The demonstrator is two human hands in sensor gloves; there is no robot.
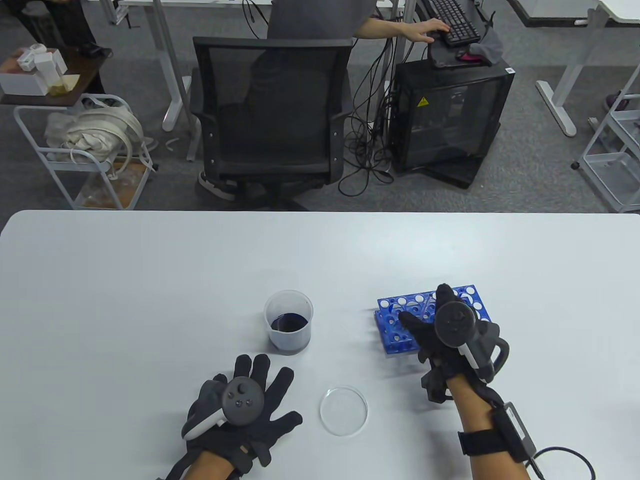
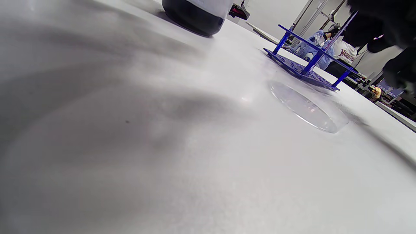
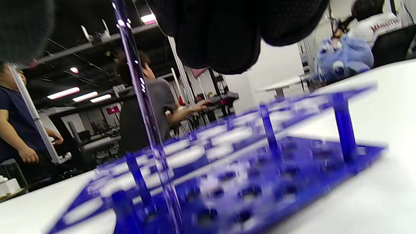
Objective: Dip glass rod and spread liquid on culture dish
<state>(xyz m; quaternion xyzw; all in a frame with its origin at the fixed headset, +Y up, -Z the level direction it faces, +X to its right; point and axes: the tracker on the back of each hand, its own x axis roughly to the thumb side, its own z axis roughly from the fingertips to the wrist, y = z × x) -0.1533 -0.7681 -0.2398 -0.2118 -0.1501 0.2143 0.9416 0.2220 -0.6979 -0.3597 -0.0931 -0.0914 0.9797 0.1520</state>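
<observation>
1. My left hand (image 1: 240, 410) lies flat on the white table (image 1: 125, 280), fingers spread apart, holding nothing.
2. Just to its right sits the clear culture dish (image 1: 343, 410), apart from both hands, with no liquid that I can see in it.
3. My right hand (image 1: 440, 335) reaches over the blue rack (image 1: 400, 325). The glass rod (image 3: 143, 97) stands upright in the rack, passing close by my fingers (image 3: 227, 35); I cannot tell whether they have closed on it.
4. Beyond the dish, the beaker (image 1: 288, 322) of dark liquid stands between the hands, well apart from the rack.
5. Risks, as I judge them: the rod is thin, clear and slick, so a gloved pinch could slip. Lifting it at a tilt could bind it in the rack hole and drag or tip the light rack. A careless dip could knock the beaker and stain the table.
6. The tabletop is smooth and matte. Farther off are a mesh office chair (image 1: 272, 110), a seated person at a keyboard (image 1: 455, 20), a black cabinet (image 1: 450, 125) and grey carpet.
</observation>
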